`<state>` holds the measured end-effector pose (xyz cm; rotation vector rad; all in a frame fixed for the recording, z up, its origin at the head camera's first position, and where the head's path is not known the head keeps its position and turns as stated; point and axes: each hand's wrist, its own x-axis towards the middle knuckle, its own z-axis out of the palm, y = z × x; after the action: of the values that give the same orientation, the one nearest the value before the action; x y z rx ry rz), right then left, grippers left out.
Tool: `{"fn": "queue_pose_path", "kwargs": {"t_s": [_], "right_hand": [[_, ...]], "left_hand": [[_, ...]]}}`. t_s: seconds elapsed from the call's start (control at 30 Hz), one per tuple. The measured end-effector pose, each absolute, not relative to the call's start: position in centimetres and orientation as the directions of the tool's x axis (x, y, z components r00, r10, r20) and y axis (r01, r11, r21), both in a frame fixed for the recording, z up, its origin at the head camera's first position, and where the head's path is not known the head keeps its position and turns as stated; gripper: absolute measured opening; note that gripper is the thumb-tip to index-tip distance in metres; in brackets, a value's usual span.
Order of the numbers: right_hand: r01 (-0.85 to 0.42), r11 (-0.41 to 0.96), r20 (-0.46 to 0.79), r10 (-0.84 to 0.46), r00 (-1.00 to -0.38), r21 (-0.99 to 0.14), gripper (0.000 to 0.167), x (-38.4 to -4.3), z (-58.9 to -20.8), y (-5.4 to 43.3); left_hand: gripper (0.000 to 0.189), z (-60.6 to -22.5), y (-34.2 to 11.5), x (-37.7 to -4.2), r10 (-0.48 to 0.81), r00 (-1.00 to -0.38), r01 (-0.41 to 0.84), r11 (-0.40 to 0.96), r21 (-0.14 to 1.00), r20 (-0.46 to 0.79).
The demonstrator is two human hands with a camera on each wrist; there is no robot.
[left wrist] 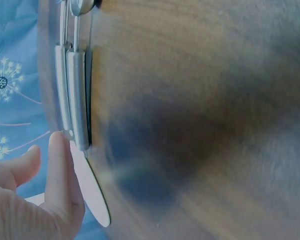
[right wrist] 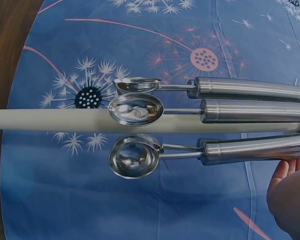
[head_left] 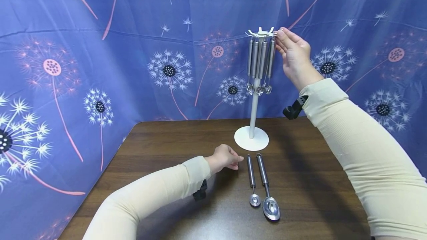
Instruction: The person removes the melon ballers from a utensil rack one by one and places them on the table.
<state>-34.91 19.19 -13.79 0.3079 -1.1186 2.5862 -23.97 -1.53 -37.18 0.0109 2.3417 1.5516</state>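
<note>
Steel large scoop (head_left: 265, 181) is lying on table (head_left: 173, 138), 5 o'clock off white stand (head_left: 254, 110) | small scoop (head_left: 252, 180) is lying at 6 | left hand (head_left: 224, 157), released, is extending at 8, beside small scoop | stand is bearing hanging scoops (head_left: 262, 58) | right hand (head_left: 295, 55) is reaching hooks (head_left: 271, 30) from 4, grip: can't tell

Right hand (right wrist: 294, 200) cut off in right wrist view; hold of fingertips (head_left: 281, 34) too small to tell. Left wrist view cuts spoon bowl (left wrist: 81, 5).
</note>
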Motion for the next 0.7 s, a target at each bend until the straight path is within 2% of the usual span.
{"fn": "queue_pose_path", "kwargs": {"t_s": [0.33,0.53,0.7], "right_hand": [[-0.353,-0.647,0.303,0.193,-0.933,-0.675,0.027,-34.9,-13.6,19.0],[-0.356,-0.649,0.308,0.192,-0.932,-0.672,0.024,-35.1,-13.5,18.9],[-0.343,-0.668,0.298,0.186,-0.936,-0.66,0.04,-35.3,-13.4,18.9]], "left_hand": [[0.02,-35.9,-2.0,-24.5,0.205,-0.956,-0.1,0.447,0.889,-0.21],[0.016,-35.6,-2.3,-25.1,0.205,-0.961,-0.088,0.418,0.904,-0.188],[0.017,-35.1,-2.6,-25.5,0.21,-0.962,-0.055,0.47,0.881,-0.172]]}}
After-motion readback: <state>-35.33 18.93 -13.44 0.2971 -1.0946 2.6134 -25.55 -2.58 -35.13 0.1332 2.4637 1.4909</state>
